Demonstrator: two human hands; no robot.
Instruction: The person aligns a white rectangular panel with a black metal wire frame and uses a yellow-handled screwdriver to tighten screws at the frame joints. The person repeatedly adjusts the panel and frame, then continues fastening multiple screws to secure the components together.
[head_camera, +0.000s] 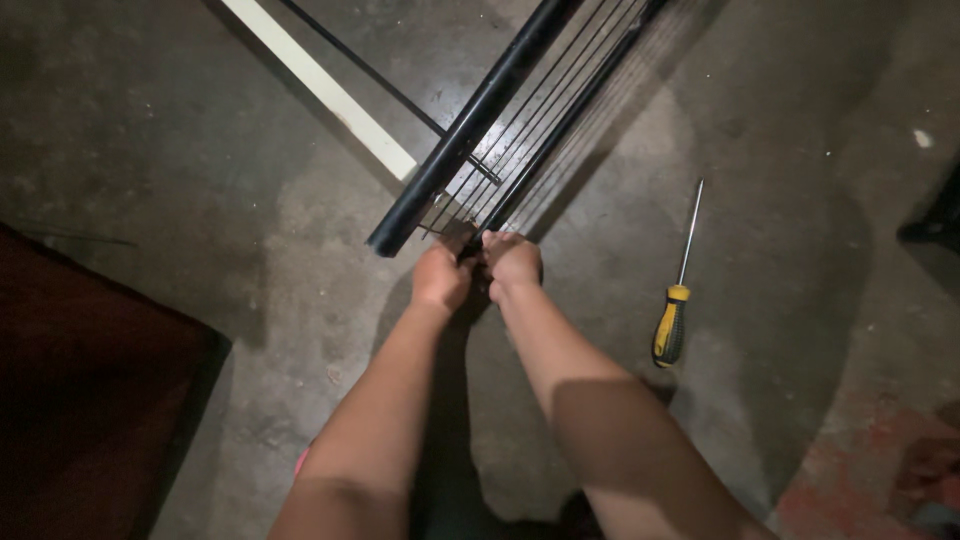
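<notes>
Dark, reddish mat or cloth lay at far left on the stained concrete floor. Pale wooden strip ran diagonally above, passing under the black metal frame, a thick tube with thin wires strung between it and a second, slimmer bar. Left hand closed tight at the frame's lower end, fingers curled; just what was pinched inside that grip could not be made out. Right hand pressed together likewise, touching the left, both bunched around the bottom end of the slimmer bar where the wires meet. Yellow-and-black screwdriver rested on the floor well to the right, untouched, tip pointing away.

Risk judged from this: thin wire ends sat right beside the knuckles and could scratch or prick if either grip slipped. Frame leaned at an angle with only the hands steadying its near end, so a hard pull could swing or drop the tube. Dim light hid the joint, making a misjudged hold likely.
</notes>
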